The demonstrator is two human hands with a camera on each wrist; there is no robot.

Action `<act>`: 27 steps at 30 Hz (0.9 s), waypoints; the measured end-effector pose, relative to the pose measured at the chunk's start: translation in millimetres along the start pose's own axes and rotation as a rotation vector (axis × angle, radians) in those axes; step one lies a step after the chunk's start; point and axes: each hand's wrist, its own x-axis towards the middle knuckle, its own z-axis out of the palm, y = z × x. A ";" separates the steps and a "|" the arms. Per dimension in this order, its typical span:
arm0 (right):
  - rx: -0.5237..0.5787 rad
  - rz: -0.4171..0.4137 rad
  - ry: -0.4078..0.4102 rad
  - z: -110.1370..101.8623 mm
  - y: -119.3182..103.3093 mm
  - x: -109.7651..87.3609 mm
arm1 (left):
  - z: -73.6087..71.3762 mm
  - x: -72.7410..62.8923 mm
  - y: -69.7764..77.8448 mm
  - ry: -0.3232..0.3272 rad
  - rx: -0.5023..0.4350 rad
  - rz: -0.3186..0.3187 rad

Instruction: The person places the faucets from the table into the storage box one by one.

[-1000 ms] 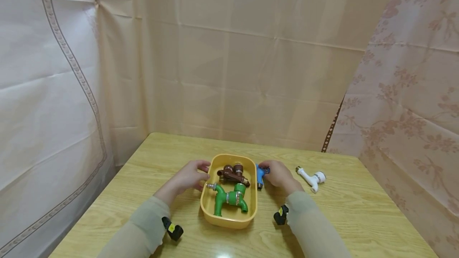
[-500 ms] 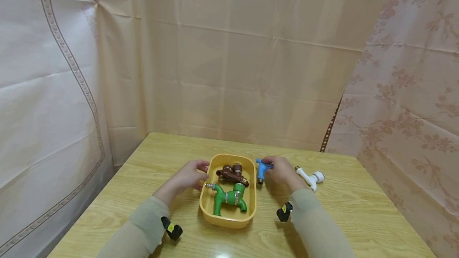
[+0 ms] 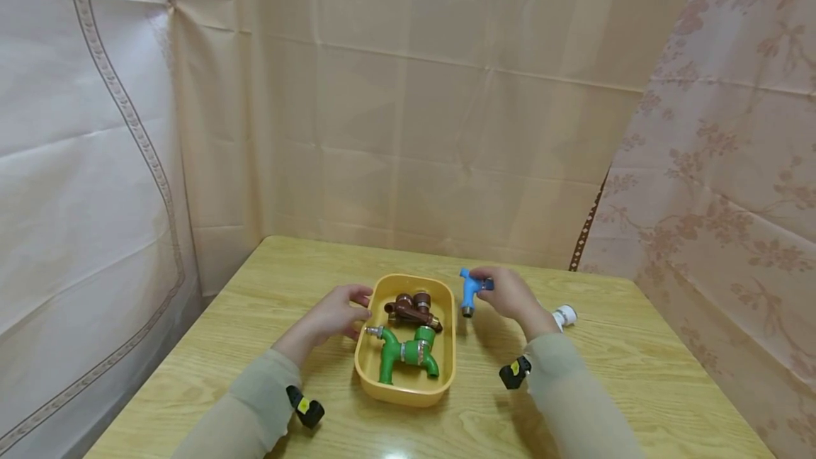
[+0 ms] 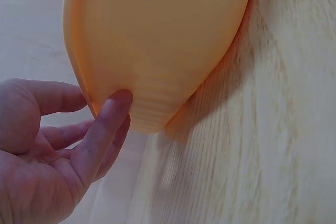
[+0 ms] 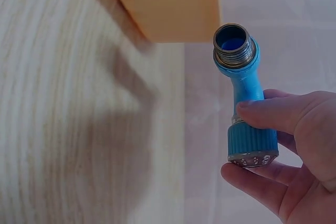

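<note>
My right hand [image 3: 508, 292] pinches a blue tap [image 3: 470, 290] by its knob end, held up off the table just right of the yellow tub [image 3: 406, 394]. In the right wrist view the blue tap [image 5: 247, 85] shows its threaded metal inlet, with the thumb on its body and fingers behind and under the ribbed knob. My left hand [image 3: 341, 312] is at the tub's left side. The left wrist view has its fingertips lying against the tub wall [image 4: 157, 40], fingers loosely bent. Inside the tub lie a green tap [image 3: 397, 354] and brown taps [image 3: 414, 310].
A white tap [image 3: 564, 316] lies on the wooden table [image 3: 637, 374] to the right, partly hidden behind my right wrist. Cloth curtains [image 3: 446, 126] hang behind the table and along both sides. Each wrist wears a small black camera mount.
My right hand has raised the blue tap from beside the tub's right wall, moving up and slightly right. It now covers part of the white tap. The left hand and tub stay put.
</note>
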 end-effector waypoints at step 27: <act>0.011 -0.035 0.031 -17.2 -18.0 -4.9 | 1.2 0.6 -2.1 0.007 0.006 0.003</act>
